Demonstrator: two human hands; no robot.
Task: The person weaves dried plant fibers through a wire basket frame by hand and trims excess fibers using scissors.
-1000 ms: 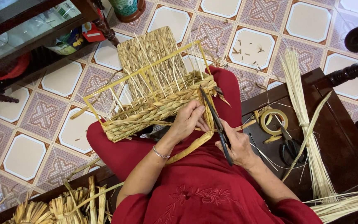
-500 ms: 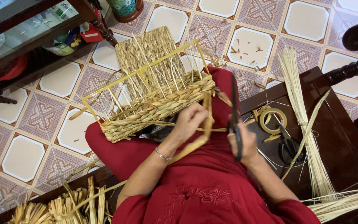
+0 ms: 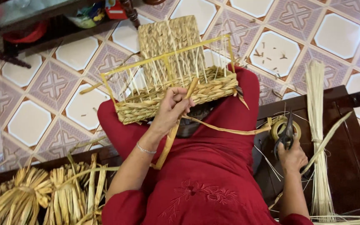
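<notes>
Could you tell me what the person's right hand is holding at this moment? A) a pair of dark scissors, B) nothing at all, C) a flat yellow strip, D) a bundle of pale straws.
A: the right hand grips dark scissors over the dark wooden table, while the left hand pinches a flat yellow strip at the woven basket.

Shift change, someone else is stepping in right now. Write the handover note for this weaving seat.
Left hand: holds a flat yellow strip against the half-woven basket on the lap.
Right hand: grips black scissors over the dark wooden table, beside the tape roll.
Done: base and lower side rows woven.
Left: upper stakes inside the yellow frame stand unwoven.
Spare straw bundle on the table; dried leaf bundles lower left.
</notes>
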